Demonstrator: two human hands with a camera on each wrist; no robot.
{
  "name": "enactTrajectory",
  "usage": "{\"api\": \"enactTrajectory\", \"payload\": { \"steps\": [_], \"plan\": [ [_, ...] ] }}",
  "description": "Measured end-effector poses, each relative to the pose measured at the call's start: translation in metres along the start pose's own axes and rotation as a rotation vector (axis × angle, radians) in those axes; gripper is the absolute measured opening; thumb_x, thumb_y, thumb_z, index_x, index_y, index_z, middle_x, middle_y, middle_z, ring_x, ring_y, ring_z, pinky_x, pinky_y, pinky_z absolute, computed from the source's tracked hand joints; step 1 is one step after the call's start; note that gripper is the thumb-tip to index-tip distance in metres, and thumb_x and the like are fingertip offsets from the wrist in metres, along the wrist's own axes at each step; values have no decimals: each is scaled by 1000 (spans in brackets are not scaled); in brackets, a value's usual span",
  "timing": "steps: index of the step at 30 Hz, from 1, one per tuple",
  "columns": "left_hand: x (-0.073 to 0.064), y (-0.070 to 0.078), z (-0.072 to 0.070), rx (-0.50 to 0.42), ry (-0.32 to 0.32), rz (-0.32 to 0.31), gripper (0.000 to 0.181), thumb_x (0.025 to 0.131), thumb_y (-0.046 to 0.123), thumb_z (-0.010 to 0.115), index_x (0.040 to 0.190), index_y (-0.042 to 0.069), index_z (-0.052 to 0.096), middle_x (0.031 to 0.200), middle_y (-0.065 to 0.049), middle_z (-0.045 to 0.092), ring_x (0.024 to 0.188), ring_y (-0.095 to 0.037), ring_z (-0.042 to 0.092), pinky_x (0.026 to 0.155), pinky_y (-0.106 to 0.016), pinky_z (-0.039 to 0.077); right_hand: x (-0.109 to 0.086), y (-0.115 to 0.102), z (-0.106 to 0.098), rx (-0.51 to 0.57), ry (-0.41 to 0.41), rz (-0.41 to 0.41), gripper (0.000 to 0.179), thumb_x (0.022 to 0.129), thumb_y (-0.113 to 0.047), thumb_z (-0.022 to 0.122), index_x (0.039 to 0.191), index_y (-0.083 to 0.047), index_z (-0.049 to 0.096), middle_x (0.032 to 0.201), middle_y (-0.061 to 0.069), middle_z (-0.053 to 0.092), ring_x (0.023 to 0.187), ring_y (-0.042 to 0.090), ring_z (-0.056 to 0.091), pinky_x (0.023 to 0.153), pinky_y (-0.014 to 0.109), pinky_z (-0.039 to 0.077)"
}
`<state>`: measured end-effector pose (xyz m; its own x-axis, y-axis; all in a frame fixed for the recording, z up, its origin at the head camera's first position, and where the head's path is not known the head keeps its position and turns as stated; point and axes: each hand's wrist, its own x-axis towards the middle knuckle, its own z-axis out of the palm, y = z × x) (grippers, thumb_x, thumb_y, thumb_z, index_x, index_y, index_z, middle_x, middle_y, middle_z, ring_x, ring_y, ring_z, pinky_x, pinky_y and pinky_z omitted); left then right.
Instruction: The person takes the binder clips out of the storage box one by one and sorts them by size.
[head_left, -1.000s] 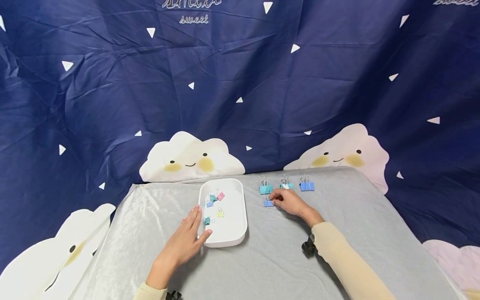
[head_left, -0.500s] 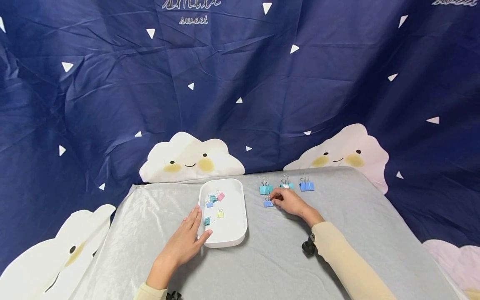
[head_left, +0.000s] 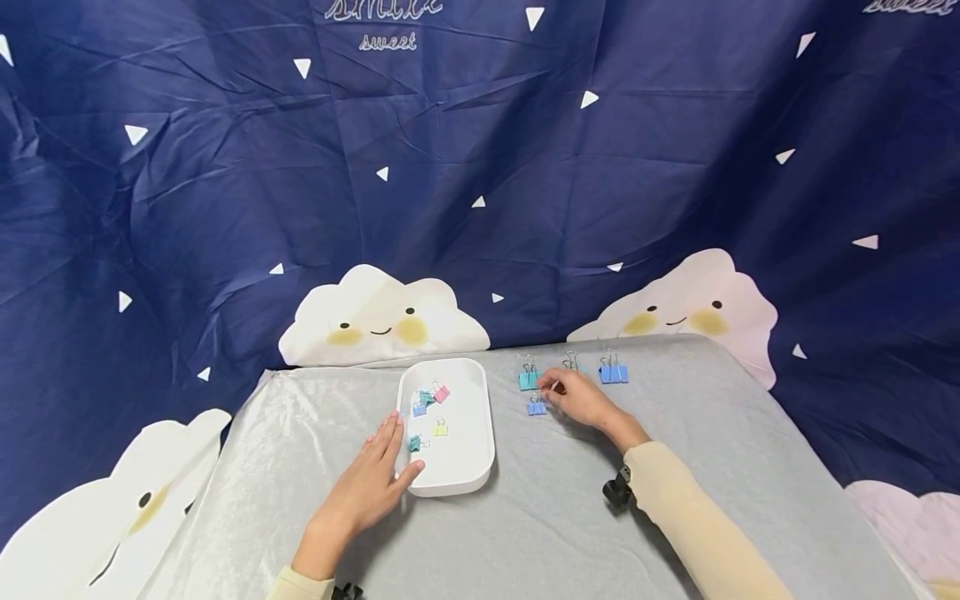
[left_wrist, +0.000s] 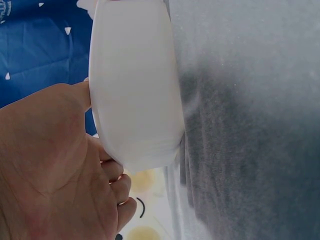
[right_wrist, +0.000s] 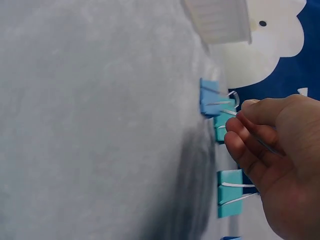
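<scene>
My left hand (head_left: 367, 481) rests at the near left of a white tray (head_left: 474, 417), its extended fingers along the rim and thumb over the front corner. From underneath, the left wrist view shows that hand (left_wrist: 55, 160) against the tray's outer wall (left_wrist: 135, 85). My right hand (head_left: 581, 398) hovers with loosely bent fingers beside a small blue binder clip (head_left: 536, 409), which stands on the cloth. Its fingertips are close to the wire handles of a larger teal binder clip (head_left: 528, 381) behind. In the right wrist view, the fingertips (right_wrist: 246, 104) appear to hold nothing.
A second large teal binder clip (right_wrist: 231, 194) is partly hidden by my right hand in the head view. Right of it stands a large blue binder clip (head_left: 614, 374). Several small clips, including a yellow one (head_left: 440, 428) and a pink one (head_left: 442, 392), lie in the tray.
My right hand has shifted slightly up and away from the small blue binder clip, which stays in place. The left hand and tray have not moved.
</scene>
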<state>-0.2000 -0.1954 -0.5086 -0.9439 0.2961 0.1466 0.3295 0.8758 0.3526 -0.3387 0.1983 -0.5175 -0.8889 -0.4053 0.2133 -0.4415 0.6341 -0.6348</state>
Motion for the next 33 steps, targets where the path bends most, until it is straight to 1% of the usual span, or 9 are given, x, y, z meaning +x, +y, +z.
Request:
{"api": "enactTrajectory", "payload": {
  "steps": [4,6,9,13,19,24,29,33],
  "plan": [
    [-1,0,0,-21,23,9,85,108,54,55,163,-7,33,174,-23,29,161,-42,30,130,-62,31,7,-11,-3,-27,16,-38,18,102,-5,68,117,0,75,108,10,78,90,16,71,81,34,61],
    [-2,0,0,-25,24,9,85,108,55,54,163,-7,34,174,-23,29,161,-43,31,129,-63,31,13,-18,-3,-31,22,-65,17,102,-5,69,117,0,76,108,11,78,89,17,72,81,36,61],
    [-1,0,0,-23,8,-4,85,109,55,53,164,-6,32,175,-21,26,162,-41,28,131,-60,29,21,-32,-5,-39,28,-87,16,102,-7,69,116,-4,76,109,9,78,91,18,72,82,37,61],
    [2,-1,-1,-10,-24,-20,86,109,55,51,166,-4,28,177,-18,21,165,-36,23,134,-57,25,34,-53,-6,-46,33,-123,13,103,-11,70,114,-10,77,109,6,77,93,18,72,81,35,61],
    [3,-2,-1,3,-36,-16,86,109,55,51,166,-4,26,178,-18,19,165,-35,21,134,-56,25,56,-84,0,-37,19,-198,10,102,-8,71,111,-10,76,108,6,77,95,20,73,84,36,63],
    [3,-3,-2,1,-33,-17,86,109,55,51,166,-4,27,178,-18,20,165,-36,22,134,-56,25,77,-105,9,-46,-15,-206,13,102,-8,70,113,-8,77,108,6,77,96,19,72,87,36,63],
    [1,-4,0,3,2,1,85,109,55,52,164,-6,32,176,-22,25,163,-39,27,131,-59,29,94,-125,20,-81,-72,-212,18,102,-9,70,118,-5,76,113,6,77,100,19,72,89,35,62],
    [0,-3,0,-9,20,19,83,109,53,54,162,-8,35,174,-24,29,161,-43,31,129,-61,31,106,-137,32,-110,-104,-240,18,102,-8,70,118,-2,76,112,7,77,102,20,73,90,34,62]
  ]
}}
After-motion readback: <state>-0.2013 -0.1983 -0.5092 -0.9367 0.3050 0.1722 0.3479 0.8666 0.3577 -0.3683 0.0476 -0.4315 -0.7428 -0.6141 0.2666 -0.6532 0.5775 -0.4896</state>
